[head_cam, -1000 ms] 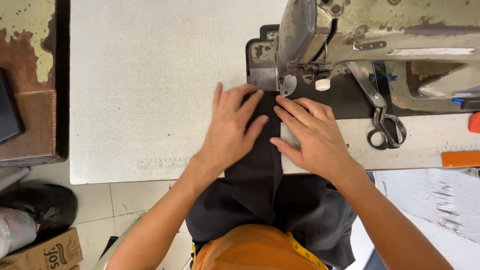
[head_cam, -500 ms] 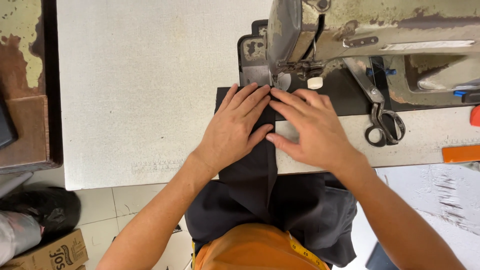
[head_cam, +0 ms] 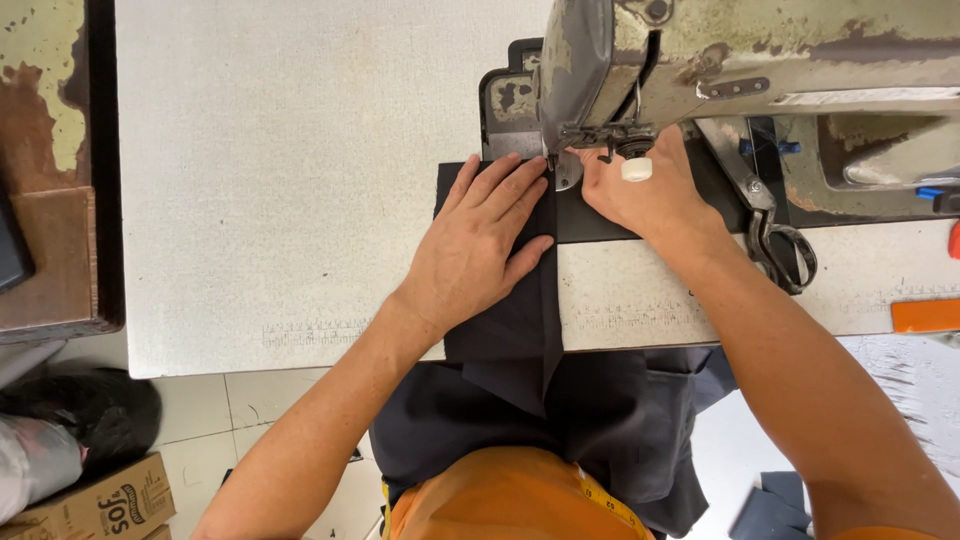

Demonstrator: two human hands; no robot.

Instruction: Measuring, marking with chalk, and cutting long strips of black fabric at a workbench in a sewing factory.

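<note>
One white table [head_cam: 300, 180] fills most of the view, its near edge running across the middle. On its right end stands one worn, pale-green sewing machine [head_cam: 760, 60], its head reaching left so that the needle end hangs over a dark plate set in the table top.

One piece of dark cloth [head_cam: 500, 320] lies under that needle end and runs straight back toward the person, over the table edge and down onto the lap, where more of the same dark cloth [head_cam: 600, 430] is gathered above an orange garment [head_cam: 500, 500].

Two hands are at work. The left hand [head_cam: 480, 245] lies flat and spread on the cloth, palm down, fingertips just short of the needle end; it presses the cloth to the table and grips nothing. The right hand [head_cam: 645, 195] rests on the dark plate just to the right of the needle end, partly under the machine's head, so its fingertips are hidden and I cannot tell whether they pinch the cloth. The cloth's folded edge runs between the two hands, mostly beneath the left.

One pair of scissors [head_cam: 775, 235] lies on the table to the right of the right hand, apart from it. One small orange block [head_cam: 925, 315] sits at the table's right edge. One cardboard box [head_cam: 100, 505] stands on the tiled floor at lower left.
</note>
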